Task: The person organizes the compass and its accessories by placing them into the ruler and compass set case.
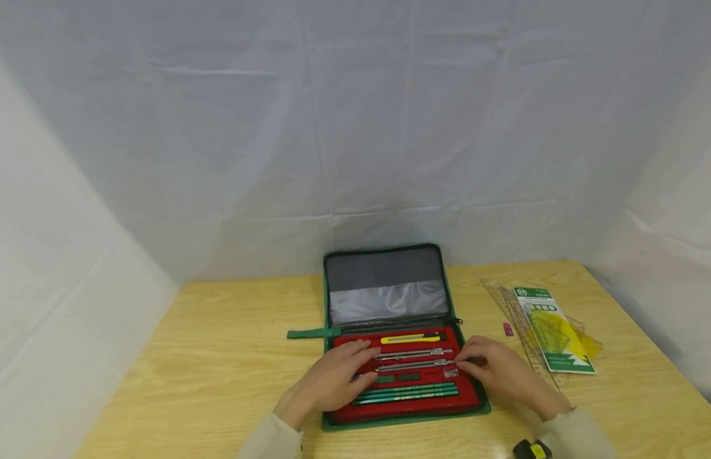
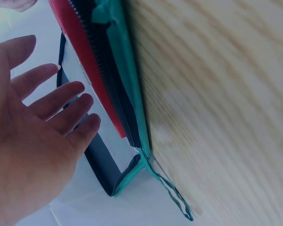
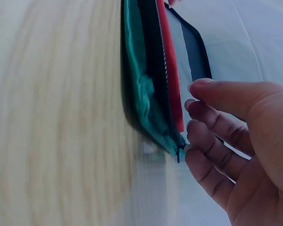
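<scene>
A green zip case (image 1: 407, 422) lies unfolded, its red insert (image 1: 389, 411) holding drawing tools. My left hand (image 1: 332, 376) reaches over the insert's left part with fingers extended, hiding the left ends of some tools. In the left wrist view that palm (image 2: 33, 146) faces the case, nothing in it. At the right edge, my right hand (image 1: 498, 366) has its bent fingertips beside the end of the lower metal compass (image 1: 412, 366). The right wrist view shows its fingers (image 3: 212, 141) loosely bent, with no object visible between them. Another compass (image 1: 415, 354) lies just above.
In the insert are a yellow utility knife (image 1: 409, 338), green pencils (image 1: 412, 394) and a dark block (image 1: 409, 377). To the right lie a pink sharpener-like piece (image 1: 507, 329), clear rulers (image 1: 527, 338) and a green-white packet (image 1: 567, 363). A black-yellow object (image 1: 532, 450) sits near the right sleeve.
</scene>
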A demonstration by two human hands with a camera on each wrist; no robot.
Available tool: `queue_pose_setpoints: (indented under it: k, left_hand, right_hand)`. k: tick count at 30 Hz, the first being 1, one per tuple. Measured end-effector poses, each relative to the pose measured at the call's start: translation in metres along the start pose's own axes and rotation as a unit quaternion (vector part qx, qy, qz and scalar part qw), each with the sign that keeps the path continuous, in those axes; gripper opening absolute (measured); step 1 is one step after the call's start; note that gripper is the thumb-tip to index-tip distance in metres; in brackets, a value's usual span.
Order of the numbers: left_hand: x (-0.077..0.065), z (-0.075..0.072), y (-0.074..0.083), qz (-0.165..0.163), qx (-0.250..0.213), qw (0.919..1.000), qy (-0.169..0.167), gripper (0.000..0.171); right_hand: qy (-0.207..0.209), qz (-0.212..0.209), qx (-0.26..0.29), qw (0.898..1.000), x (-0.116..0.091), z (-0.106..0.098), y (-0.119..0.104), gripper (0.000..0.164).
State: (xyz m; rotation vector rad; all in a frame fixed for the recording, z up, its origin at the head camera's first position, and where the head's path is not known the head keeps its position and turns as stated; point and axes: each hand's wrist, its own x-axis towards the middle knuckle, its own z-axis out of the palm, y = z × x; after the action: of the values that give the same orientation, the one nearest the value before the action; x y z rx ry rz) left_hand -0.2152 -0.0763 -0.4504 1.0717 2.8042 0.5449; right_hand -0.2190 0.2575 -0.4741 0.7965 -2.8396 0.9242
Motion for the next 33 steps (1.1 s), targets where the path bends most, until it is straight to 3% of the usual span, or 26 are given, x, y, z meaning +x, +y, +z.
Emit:
queue_pose_setpoints:
  k: [7, 11, 15, 21, 25, 33]
  left_hand:
    - [0.008, 0.0, 0.002, 0.01, 0.011, 0.9999, 0.0, 0.048]
    - [0.017, -0.002, 0.003, 0.019, 0.017, 0.9996, -0.008, 0.048]
    - [0.024, -0.003, 0.005, 0.018, 0.021, 0.9995, -0.016, 0.048]
    - [0.034, 0.002, 0.009, 0.027, 0.022, 0.9991, -0.024, 0.048]
    - [0.04, 0.002, 0.013, 0.036, 0.02, 0.9988, -0.026, 0.048]
    - [0.058, 0.003, 0.024, 0.067, 0.024, 0.9967, -0.037, 0.049]
  right_hand:
    - [0.012, 0.027, 0.012, 0.999, -0.004, -0.006, 0.012, 0.014]
    - [0.037, 0.055, -0.018, 0.998, -0.006, -0.01, 0.018, 0.016]
    - [0.076, 0.081, -0.043, 0.993, -0.008, -0.015, 0.025, 0.016]
    - [0.099, 0.133, -0.058, 0.984, -0.014, -0.024, 0.036, 0.018]
    - [0.118, 0.142, -0.07, 0.98, -0.018, -0.029, 0.042, 0.021]
    - [0.122, 0.188, -0.054, 0.973, -0.026, -0.04, 0.055, 0.03]
